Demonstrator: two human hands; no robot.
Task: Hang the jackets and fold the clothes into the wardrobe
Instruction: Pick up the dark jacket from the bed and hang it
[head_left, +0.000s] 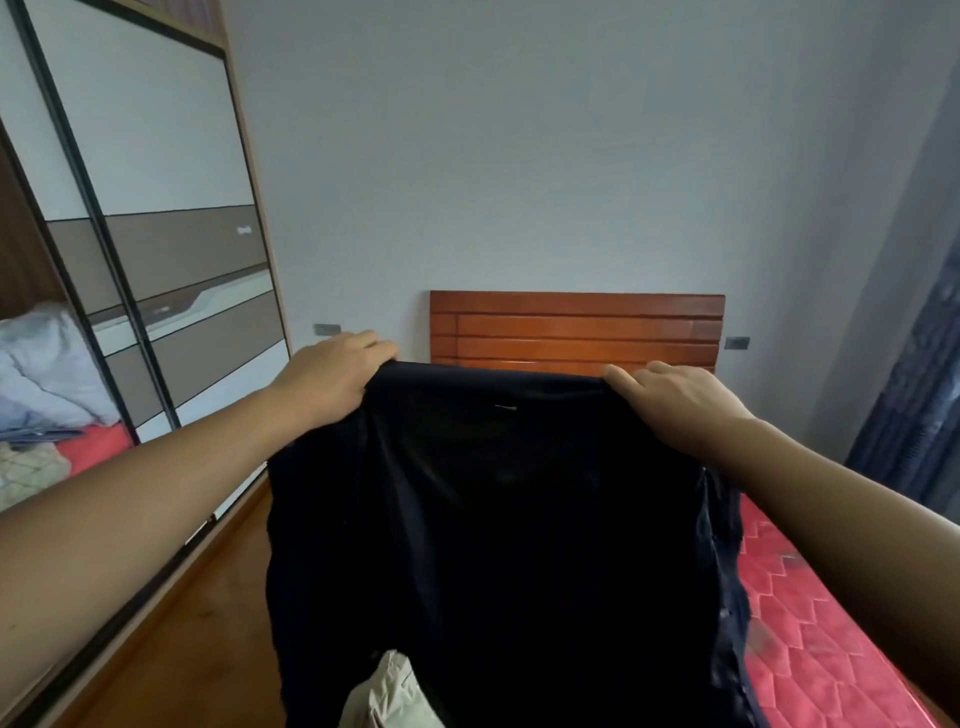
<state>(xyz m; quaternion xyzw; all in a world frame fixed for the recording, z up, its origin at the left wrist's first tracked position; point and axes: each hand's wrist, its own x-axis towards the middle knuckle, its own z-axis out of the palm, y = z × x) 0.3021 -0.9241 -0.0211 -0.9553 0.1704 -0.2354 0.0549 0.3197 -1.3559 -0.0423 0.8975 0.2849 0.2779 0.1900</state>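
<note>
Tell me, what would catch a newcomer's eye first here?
A big dark garment fills the centre, its top edge gripped by the left hand and the right hand. Behind it a reddish headboard stands against the wall; a red mattress lies lower right, a wardrobe on the left.
</note>
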